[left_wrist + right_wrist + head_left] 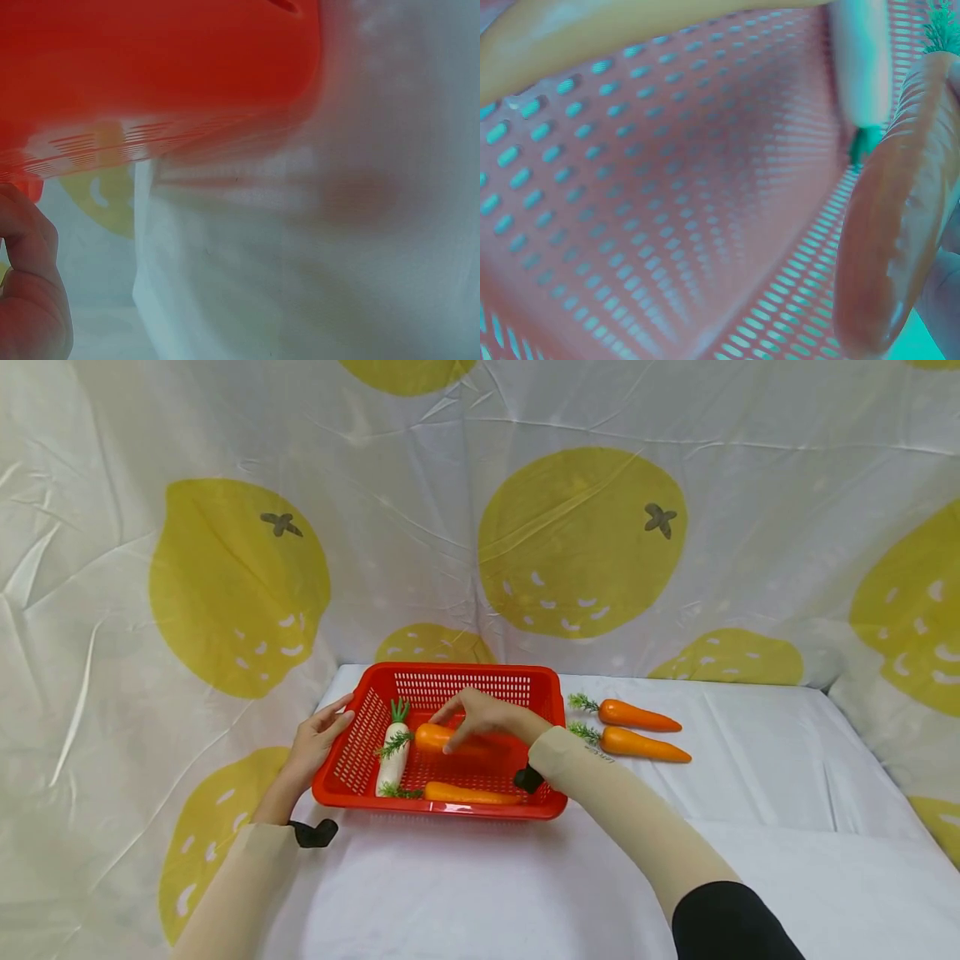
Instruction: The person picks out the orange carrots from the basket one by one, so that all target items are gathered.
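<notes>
A red plastic basket (438, 807) with slotted walls stands on the white-covered table. At its left end, my left hand (309, 745) grips the rim between thumb and fingers. Inside the basket, my right hand (483, 714) pinches an orange carrot (431, 737) with a green leafy top pointing left. The right wrist view shows this carrot (900, 202) held above the basket floor, its lower end free. A white radish (393, 756) with green leaves lies along the basket's left side. Another carrot (465, 794) lies along the near wall.
Two more carrots, a farther one (637, 715) and a nearer one (645, 745), lie on the table right of the basket, tips pointing right. A lemon-printed curtain (405, 552) hangs behind and at both sides of the table.
</notes>
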Action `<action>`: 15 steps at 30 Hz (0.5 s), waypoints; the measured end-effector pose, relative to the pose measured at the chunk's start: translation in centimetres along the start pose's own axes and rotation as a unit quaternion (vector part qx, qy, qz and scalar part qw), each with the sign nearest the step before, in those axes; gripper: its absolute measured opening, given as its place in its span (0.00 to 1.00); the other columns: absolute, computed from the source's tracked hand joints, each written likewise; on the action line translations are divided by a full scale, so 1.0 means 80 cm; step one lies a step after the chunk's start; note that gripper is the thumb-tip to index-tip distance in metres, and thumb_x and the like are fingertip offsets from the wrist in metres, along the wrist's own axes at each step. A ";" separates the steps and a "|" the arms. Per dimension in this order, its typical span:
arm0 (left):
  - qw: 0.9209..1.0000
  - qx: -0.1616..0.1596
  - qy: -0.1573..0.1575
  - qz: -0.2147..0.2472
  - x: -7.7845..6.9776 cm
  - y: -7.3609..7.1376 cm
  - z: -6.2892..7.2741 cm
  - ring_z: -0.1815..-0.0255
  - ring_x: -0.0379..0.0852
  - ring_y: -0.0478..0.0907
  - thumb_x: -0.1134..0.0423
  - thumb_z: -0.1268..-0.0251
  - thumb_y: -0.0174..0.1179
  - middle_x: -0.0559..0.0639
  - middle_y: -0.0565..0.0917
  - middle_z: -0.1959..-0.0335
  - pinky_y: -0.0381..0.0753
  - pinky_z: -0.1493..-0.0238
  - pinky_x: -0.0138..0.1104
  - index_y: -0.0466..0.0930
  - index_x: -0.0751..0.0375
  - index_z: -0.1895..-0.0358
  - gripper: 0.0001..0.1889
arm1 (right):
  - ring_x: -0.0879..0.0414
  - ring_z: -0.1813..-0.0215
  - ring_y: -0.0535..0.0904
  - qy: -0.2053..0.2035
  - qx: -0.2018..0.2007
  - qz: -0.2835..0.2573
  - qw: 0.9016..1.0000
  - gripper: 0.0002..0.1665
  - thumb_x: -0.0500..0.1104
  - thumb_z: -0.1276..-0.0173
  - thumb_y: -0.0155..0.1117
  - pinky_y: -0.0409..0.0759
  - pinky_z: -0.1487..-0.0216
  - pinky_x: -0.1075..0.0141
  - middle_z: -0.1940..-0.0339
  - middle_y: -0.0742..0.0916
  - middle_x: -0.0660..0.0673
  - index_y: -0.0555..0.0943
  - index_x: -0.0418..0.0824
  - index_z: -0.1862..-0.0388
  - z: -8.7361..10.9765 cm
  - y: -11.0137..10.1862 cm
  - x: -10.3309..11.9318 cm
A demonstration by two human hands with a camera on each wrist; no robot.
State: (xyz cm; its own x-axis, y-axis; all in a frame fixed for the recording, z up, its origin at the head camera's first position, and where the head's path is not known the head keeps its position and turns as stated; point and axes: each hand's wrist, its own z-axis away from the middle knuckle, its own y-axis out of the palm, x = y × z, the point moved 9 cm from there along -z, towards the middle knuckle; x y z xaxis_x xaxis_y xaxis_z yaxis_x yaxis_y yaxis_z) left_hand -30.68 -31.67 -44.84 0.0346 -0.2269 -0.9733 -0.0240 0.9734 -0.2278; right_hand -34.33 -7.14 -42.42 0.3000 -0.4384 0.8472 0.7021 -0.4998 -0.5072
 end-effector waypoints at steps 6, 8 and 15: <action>1.000 -0.002 0.004 -0.005 0.006 -0.001 -0.004 0.61 0.38 0.80 0.52 0.24 0.55 0.52 0.79 0.51 0.84 0.59 0.30 0.61 0.57 0.23 0.31 | 0.53 0.45 0.79 -0.031 0.003 -0.001 1.000 0.28 0.34 0.46 0.80 0.81 0.48 0.66 0.46 0.86 0.49 0.86 0.40 0.44 0.024 -0.022 0.030; 1.000 -0.001 0.002 -0.003 0.005 0.000 -0.003 0.61 0.38 0.80 0.53 0.24 0.54 0.52 0.79 0.52 0.84 0.59 0.30 0.61 0.57 0.23 0.31 | 0.50 0.49 0.82 -0.040 0.009 -0.011 0.999 0.28 0.34 0.45 0.79 0.82 0.51 0.65 0.47 0.86 0.48 0.85 0.40 0.43 0.035 -0.029 0.039; 1.000 -0.002 -0.012 -0.003 0.004 0.000 -0.002 0.61 0.43 0.81 0.58 0.22 0.53 0.69 0.74 0.43 0.85 0.59 0.32 0.60 0.60 0.23 0.29 | 0.51 0.55 0.85 -0.048 0.007 -0.017 0.999 0.30 0.36 0.45 0.79 0.83 0.51 0.62 0.45 0.84 0.50 0.85 0.43 0.41 0.078 -0.056 0.051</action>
State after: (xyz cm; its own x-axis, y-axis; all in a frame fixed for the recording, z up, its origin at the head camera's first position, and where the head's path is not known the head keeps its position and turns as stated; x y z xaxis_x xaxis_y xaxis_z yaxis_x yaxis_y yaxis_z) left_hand -30.80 -31.72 -45.12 0.0590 -0.2310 -0.9712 -0.0284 0.9721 -0.2330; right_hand -32.24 -1.99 -35.72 0.3360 -0.3482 0.8751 0.7220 -0.5014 -0.4767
